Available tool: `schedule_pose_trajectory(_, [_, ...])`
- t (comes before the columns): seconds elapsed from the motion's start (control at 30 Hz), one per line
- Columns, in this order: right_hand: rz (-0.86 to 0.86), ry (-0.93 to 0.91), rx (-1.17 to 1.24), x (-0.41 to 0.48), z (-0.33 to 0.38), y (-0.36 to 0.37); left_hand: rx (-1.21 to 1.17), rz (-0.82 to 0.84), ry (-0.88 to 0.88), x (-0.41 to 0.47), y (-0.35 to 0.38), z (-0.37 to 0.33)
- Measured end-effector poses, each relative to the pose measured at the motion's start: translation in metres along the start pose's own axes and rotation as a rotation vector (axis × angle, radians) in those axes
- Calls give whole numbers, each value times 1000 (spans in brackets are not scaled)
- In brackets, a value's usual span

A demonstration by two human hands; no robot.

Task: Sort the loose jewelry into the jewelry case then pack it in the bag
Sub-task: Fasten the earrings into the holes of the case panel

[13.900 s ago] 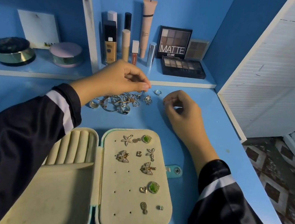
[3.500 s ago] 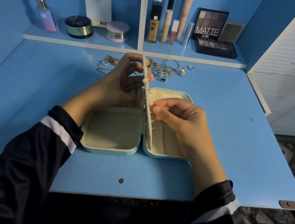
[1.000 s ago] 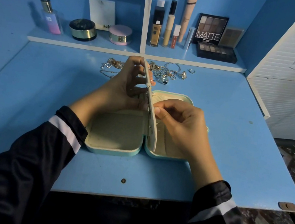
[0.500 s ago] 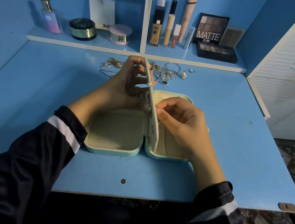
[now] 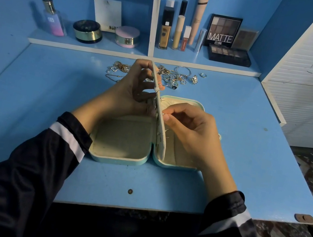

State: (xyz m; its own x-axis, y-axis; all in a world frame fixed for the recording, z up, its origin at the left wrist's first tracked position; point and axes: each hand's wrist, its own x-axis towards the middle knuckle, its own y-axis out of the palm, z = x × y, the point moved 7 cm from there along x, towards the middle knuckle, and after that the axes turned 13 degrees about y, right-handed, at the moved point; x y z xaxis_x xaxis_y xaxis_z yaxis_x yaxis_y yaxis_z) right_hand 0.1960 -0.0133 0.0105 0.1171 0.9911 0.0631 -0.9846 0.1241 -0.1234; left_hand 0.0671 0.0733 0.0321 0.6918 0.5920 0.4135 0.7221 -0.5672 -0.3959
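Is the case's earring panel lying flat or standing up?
Standing up: the left hand grips the earring panel on edge above the hinge of the open jewelry case.

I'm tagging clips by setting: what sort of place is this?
Probably a home dressing table: makeup bottles and a palette on the shelf, loose jewelry on the blue desk, and an open jewelry case.

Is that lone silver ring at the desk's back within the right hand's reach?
Probably yes: the small silver ring lies on the blue desk beyond the mint jewelry case, with nothing blocking the right hand. That hand is busy pinching an earring post on the cream panel.
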Motion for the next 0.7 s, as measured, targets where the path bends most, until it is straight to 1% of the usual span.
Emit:
schedule_pose_trajectory(0.23, [17, 87, 107, -1, -8, -2, -17, -13, -3, 0, -1, 0])
schedule_pose_trajectory(0.37, [10, 116, 111, -1, -8, -1, -4, -4, -5, 0, -1, 2])
schedule_pose_trajectory(0.7, [52, 111, 126, 2, -7, 3, -22, -2, -14, 0, 0, 6])
